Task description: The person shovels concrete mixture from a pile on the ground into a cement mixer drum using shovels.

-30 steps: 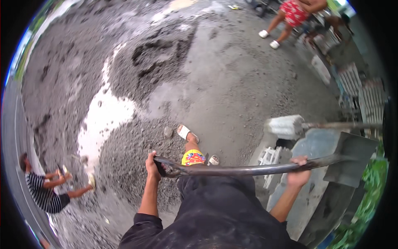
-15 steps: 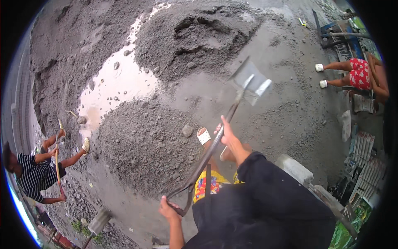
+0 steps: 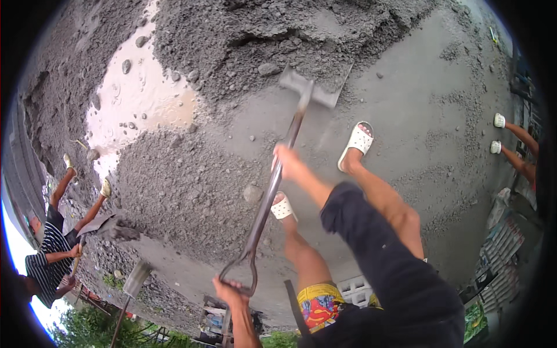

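I hold a long-handled shovel [image 3: 264,209] slantwise in front of me. My left hand [image 3: 230,292] is closed on the loop grip at its near end. Farther up, my right hand [image 3: 284,161] wraps round the shaft. The shovel's broad metal blade [image 3: 319,88], slightly blurred, is low at the near edge of a grey gravel-and-sand heap [image 3: 348,35]. Whether it has cut into the heap I cannot tell. Both hands are clear of the ground.
A second gravel mound [image 3: 180,191] lies left of my feet, beside a muddy puddle [image 3: 139,98]. At the left, a co-worker in a striped shirt [image 3: 52,264] holds another shovel [image 3: 96,225]. A person's legs [image 3: 516,145] show at the right. Another shovel blade [image 3: 138,278] stands at lower left.
The shovel blade has swung left in the picture to the heap's edge. My right foot has stepped forward. The co-worker's shovel has changed position, and the whole view has shifted.
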The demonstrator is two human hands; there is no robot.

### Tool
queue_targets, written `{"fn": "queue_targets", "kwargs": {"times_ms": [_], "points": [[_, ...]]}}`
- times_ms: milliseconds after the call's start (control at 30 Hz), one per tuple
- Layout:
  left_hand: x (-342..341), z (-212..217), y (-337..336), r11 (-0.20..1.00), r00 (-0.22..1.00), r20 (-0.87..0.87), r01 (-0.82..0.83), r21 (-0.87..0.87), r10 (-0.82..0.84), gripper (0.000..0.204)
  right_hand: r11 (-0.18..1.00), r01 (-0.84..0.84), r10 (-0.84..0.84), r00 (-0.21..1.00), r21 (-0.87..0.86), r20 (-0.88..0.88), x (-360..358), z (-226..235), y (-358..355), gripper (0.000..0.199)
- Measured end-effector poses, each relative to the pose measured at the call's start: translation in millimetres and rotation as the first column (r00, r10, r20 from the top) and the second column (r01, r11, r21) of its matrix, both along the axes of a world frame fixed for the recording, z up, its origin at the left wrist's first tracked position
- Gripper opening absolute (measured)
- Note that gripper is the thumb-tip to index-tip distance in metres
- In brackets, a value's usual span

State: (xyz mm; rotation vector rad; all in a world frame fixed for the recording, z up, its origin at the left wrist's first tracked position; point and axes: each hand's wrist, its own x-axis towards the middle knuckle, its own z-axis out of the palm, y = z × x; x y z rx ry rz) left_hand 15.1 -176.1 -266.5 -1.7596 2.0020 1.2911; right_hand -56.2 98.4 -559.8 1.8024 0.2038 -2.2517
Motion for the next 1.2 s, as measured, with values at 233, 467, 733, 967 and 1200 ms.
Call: {"fn": "queue_targets", "kwargs": {"times_ms": [233,467,733,967,1200], "points": [[81,-71,145,0.963,0.972,-0.025,-0.229,0.145,0.235,0.037,0.973,-0.164,0.159,0.986,0.162,0.045,20,-36,150,0.008],[111,-41,84,0.983,0.975,-0.161,-0.133,0.128,0.153,0.036,0.952,-0.201,0.201,0.979,0.232,0.023,65,-6,93,0.009],[81,88,-115,0.977,0.954,-0.238,0.203,0.059,-0.184,0.036,0.966,0.136,-0.137,0.991,0.218,-0.014,116,129,-80,0.01],[36,287,-214,0.796,0.795,-0.225,0.596,0.111,-0.564,0.044,0.837,0.494,-0.486,0.869,0.235,-0.092,193,310,-197,0.014],[18,391,-195,0.384,0.432,-0.383,0.902,0.198,-0.817,0.048,0.516,0.729,-0.835,0.545,0.45,0.074,333,567,-249,0.014]]}}
